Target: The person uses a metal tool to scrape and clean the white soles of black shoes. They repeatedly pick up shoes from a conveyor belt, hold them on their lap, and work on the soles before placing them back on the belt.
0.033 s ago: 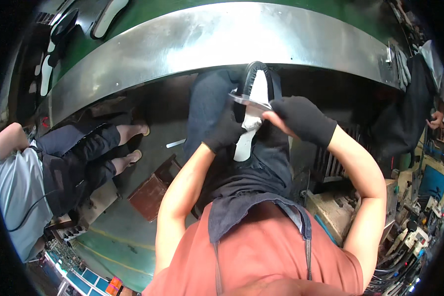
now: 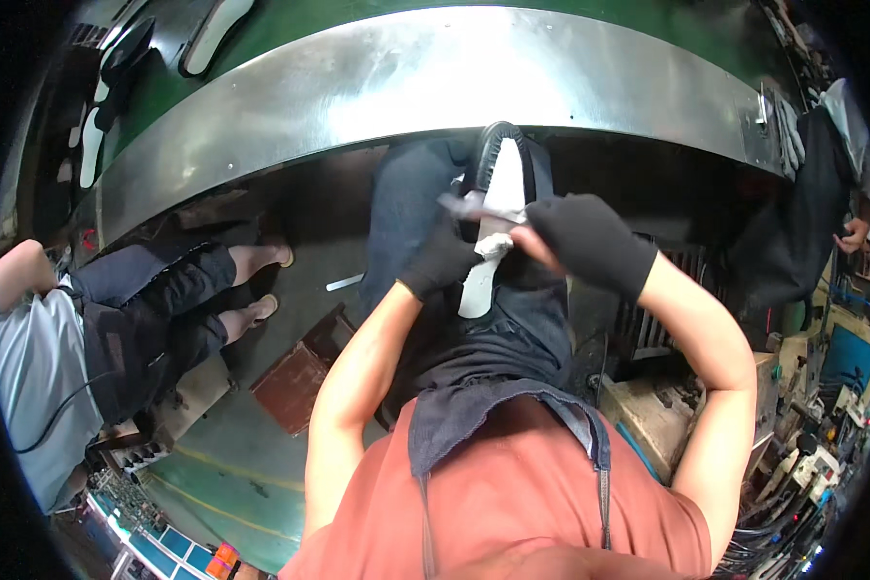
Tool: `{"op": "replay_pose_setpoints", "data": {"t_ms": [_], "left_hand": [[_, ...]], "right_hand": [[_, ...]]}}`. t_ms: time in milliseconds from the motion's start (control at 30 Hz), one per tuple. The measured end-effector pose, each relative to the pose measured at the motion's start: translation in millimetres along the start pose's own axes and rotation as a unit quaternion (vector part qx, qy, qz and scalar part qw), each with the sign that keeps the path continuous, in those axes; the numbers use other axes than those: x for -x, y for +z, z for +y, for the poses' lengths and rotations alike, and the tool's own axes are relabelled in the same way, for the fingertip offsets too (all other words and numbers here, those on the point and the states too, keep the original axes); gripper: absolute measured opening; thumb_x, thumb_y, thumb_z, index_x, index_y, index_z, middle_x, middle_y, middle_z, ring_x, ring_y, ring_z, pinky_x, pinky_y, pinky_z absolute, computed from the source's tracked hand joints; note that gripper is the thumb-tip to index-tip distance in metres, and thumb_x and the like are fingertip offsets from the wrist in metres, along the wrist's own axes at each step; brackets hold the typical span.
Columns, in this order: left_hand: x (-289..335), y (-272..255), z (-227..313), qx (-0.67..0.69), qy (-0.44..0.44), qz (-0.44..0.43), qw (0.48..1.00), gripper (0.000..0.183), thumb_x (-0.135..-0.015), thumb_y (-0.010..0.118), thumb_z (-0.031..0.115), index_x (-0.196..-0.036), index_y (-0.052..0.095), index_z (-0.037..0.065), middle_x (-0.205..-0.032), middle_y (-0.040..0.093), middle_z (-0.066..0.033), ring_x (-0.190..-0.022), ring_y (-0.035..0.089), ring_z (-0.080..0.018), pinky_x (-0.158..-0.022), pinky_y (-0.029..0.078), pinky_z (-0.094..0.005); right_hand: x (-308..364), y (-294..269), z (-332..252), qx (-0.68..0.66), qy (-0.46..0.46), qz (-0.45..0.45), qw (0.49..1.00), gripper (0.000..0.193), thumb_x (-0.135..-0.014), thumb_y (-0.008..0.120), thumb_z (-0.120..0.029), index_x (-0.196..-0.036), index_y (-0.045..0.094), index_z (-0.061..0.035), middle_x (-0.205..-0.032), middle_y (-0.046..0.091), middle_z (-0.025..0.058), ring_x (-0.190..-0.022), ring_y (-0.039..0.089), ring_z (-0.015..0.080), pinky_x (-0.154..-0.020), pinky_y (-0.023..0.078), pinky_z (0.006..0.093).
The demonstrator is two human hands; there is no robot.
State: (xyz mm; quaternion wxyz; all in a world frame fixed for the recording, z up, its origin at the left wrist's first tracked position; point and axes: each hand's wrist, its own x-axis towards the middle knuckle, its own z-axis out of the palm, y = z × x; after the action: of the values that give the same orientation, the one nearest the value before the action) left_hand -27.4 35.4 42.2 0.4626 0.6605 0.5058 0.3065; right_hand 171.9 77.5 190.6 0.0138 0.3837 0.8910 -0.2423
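A black shoe upper (image 2: 472,177) with a white insole (image 2: 504,174) facing up rests on my lap, toe toward the metal bench edge. My left hand (image 2: 441,259), in a black fingerless glove, closes round the shoe's left side at its middle. My right hand (image 2: 590,237), gloved alike, grips a shiny metal hand tool (image 2: 488,210) that lies across the sole. The tool is smeared by motion, so its exact kind is unclear. A crumpled whitish patch (image 2: 494,246) shows on the insole just below the tool. My left fingertips are partly hidden.
A metal bench edge (image 2: 435,82) curves in front of me, with green surface behind it. Shoe parts (image 2: 213,34) lie at the far left. A person (image 2: 155,319) sits at left, near a brown box (image 2: 295,387). Machinery (image 2: 812,464) and a wooden box (image 2: 648,416) stand at right.
The metal tool and my right hand have shifted slightly down and left across the sole, and the tool is now blurred. My left hand and the shoe have barely moved.
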Motion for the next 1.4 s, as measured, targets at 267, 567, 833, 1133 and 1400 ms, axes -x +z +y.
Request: {"op": "replay_pose_setpoints", "data": {"t_ms": [267, 567, 833, 1133, 1400], "left_hand": [[-4, -11, 21, 0.149, 0.024, -0.033, 0.988, 0.104, -0.07, 0.083, 0.025, -0.145, 0.015, 0.001, -0.137, 0.044, -0.0171, -0.122, 0.046, -0.0252, -0.106, 0.035, -0.0375], [-6, -17, 6, -0.056, 0.109, -0.12, 0.985, 0.121, -0.064, 0.086, 0.032, -0.146, 0.006, -0.005, -0.138, 0.036, -0.0223, -0.128, 0.04, -0.0293, -0.108, 0.032, -0.0382], [-8, -14, 21, 0.177, -0.007, -0.067, 0.982, 0.124, -0.062, 0.088, 0.033, -0.146, 0.005, -0.005, -0.147, 0.025, -0.0221, -0.139, 0.025, -0.0314, -0.113, 0.025, -0.0403], [-41, -21, 47, 0.139, -0.011, 0.041, 0.989, 0.111, -0.073, 0.079, 0.031, -0.15, 0.005, 0.001, -0.148, 0.027, -0.0243, -0.136, 0.032, -0.032, -0.109, 0.03, -0.0399], [-143, -29, 139, 0.219, 0.159, -0.002, 0.963, 0.045, -0.085, 0.069, 0.018, -0.125, 0.054, 0.003, -0.111, 0.064, -0.0097, -0.101, 0.06, -0.0162, -0.09, 0.047, -0.0296]], "right_hand": [[9, 14, -2, 0.039, 0.016, 0.035, 0.999, 0.036, -0.087, 0.06, -0.041, -0.076, 0.054, -0.007, -0.067, 0.056, 0.0129, -0.06, 0.06, 0.0316, -0.052, 0.047, 0.041], [25, 20, -21, 0.097, -0.032, 0.02, 0.995, 0.038, -0.088, 0.059, -0.042, -0.075, 0.056, -0.006, -0.072, 0.056, 0.0126, -0.06, 0.058, 0.0306, -0.053, 0.048, 0.0399], [64, 67, 22, -0.173, 0.131, 0.023, 0.976, 0.034, -0.094, 0.056, -0.037, -0.083, 0.058, -0.005, -0.07, 0.059, 0.0122, -0.062, 0.06, 0.0239, -0.059, 0.049, 0.0371], [104, 194, -34, -0.569, 0.495, 0.205, 0.623, 0.069, -0.094, 0.031, -0.066, -0.071, 0.056, -0.0061, -0.058, 0.057, 0.0054, -0.056, 0.054, 0.0158, -0.057, 0.043, 0.0298], [104, 198, -15, -0.601, 0.448, 0.235, 0.618, 0.051, -0.1, 0.041, -0.044, -0.074, 0.054, -0.0033, -0.058, 0.055, 0.0038, -0.049, 0.056, 0.0138, -0.049, 0.044, 0.0285]]}}
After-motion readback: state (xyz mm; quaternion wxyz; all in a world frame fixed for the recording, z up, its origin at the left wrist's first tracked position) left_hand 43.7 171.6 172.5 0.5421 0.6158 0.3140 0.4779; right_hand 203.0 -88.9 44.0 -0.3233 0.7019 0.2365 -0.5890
